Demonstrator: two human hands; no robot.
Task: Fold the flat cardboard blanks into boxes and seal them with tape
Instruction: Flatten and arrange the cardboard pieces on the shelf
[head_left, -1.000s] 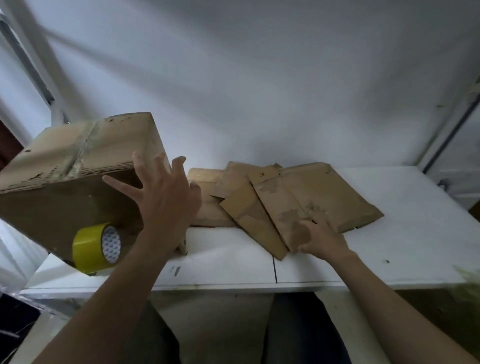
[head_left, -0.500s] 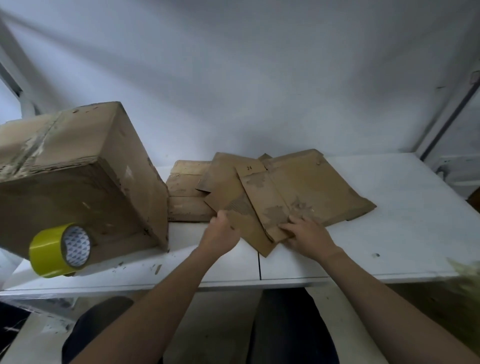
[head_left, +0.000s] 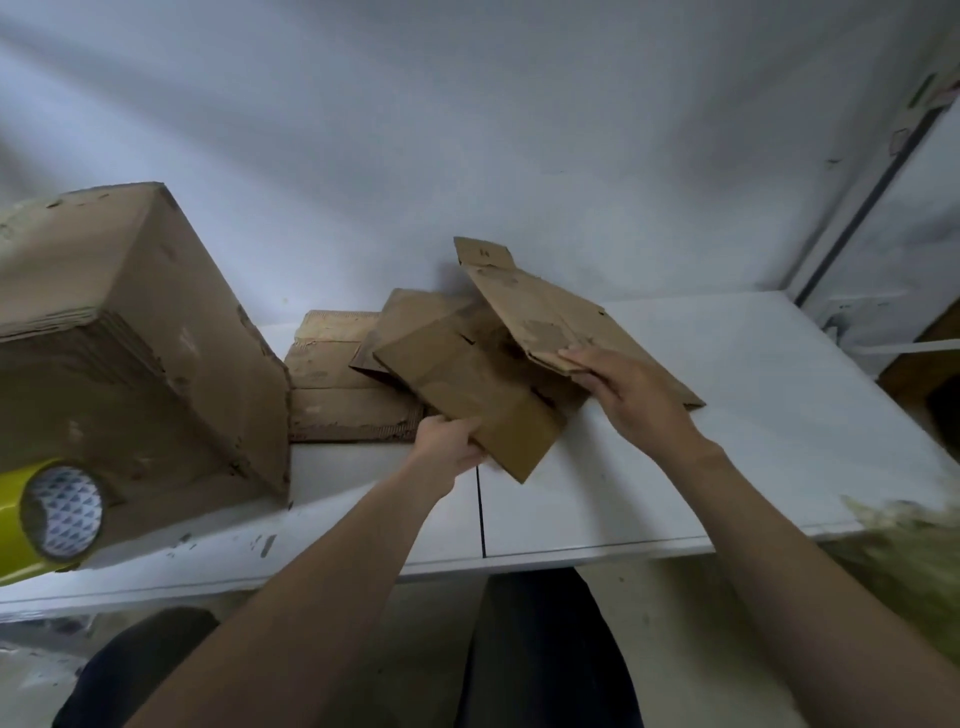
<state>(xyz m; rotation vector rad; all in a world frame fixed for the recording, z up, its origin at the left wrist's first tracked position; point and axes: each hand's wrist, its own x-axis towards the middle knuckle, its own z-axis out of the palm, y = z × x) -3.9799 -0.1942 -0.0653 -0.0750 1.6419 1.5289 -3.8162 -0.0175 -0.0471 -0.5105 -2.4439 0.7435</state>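
Note:
A flat brown cardboard blank (head_left: 467, 387) is lifted and spread open above the white table (head_left: 753, 415). My left hand (head_left: 449, 441) grips its near lower edge. My right hand (head_left: 623, 389) pinches the edge of its raised upper panel (head_left: 540, 312), which tilts up toward the wall. More flat blanks (head_left: 337, 384) lie under it on the table. A folded cardboard box (head_left: 130, 338) stands tilted at the left. A yellow tape roll (head_left: 47, 514) lies at the table's front left corner, against the box.
A white wall rises right behind the table. A dark seam (head_left: 480, 514) splits the tabletop in the middle. A door frame (head_left: 872, 197) stands at the right. Frayed yellowish material (head_left: 904, 545) covers the table's front right corner. My legs show below the front edge.
My left hand left the box and took the blank's near edge. Both hands have lifted the top blank off the pile and spread its panels apart.

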